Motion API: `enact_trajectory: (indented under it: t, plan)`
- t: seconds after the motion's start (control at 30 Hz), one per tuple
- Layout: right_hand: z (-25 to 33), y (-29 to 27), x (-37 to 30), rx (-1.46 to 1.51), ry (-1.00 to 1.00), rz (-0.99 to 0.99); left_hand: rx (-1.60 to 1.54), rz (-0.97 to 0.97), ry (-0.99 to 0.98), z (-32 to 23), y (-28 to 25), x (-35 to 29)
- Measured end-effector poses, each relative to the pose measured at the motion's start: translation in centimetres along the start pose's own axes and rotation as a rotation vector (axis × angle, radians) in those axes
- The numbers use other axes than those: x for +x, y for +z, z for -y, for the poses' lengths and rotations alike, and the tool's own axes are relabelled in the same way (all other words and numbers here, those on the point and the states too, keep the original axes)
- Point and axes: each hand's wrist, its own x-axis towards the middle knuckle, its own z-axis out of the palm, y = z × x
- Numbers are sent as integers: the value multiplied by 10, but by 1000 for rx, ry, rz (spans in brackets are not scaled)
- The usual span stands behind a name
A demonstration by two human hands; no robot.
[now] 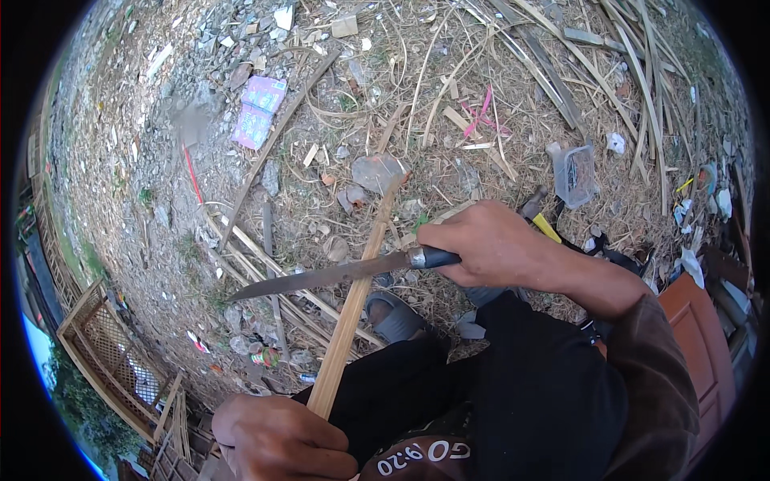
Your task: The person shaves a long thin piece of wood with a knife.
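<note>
A long machete (pixel 330 274) with a dark, worn blade lies across a wooden strip, its tip pointing left. My right hand (pixel 491 244) is closed around its black handle. The pale bamboo-like strip (pixel 350 321) runs from my lap up toward a grey stone (pixel 375 173) on the ground. At the strip's near end, my left hand (pixel 277 437) is closed on it. The blade crosses the strip around its middle; whether it cuts into the wood I cannot tell.
Long split strips (pixel 553 80) lie at the far right. A clear plastic box (pixel 574 176) and a hammer (pixel 539 215) with a yellow-marked handle sit right of my hand. A pink-purple packet (pixel 259 112) lies far left. At the left edge stands a lattice frame (pixel 112 361); an orange-brown panel (pixel 696 345) is at right.
</note>
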Motion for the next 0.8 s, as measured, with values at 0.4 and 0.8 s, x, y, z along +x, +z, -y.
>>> enact_trajectory:
  t: [0.4, 0.8]
  plan:
    - [-20, 9, 11, 56, -18, 69, -9, -8, -2, 4, 1, 3]
    - [-51, 2, 28, 58, 140, 149, 1, -35, 15, 4, 2, 1]
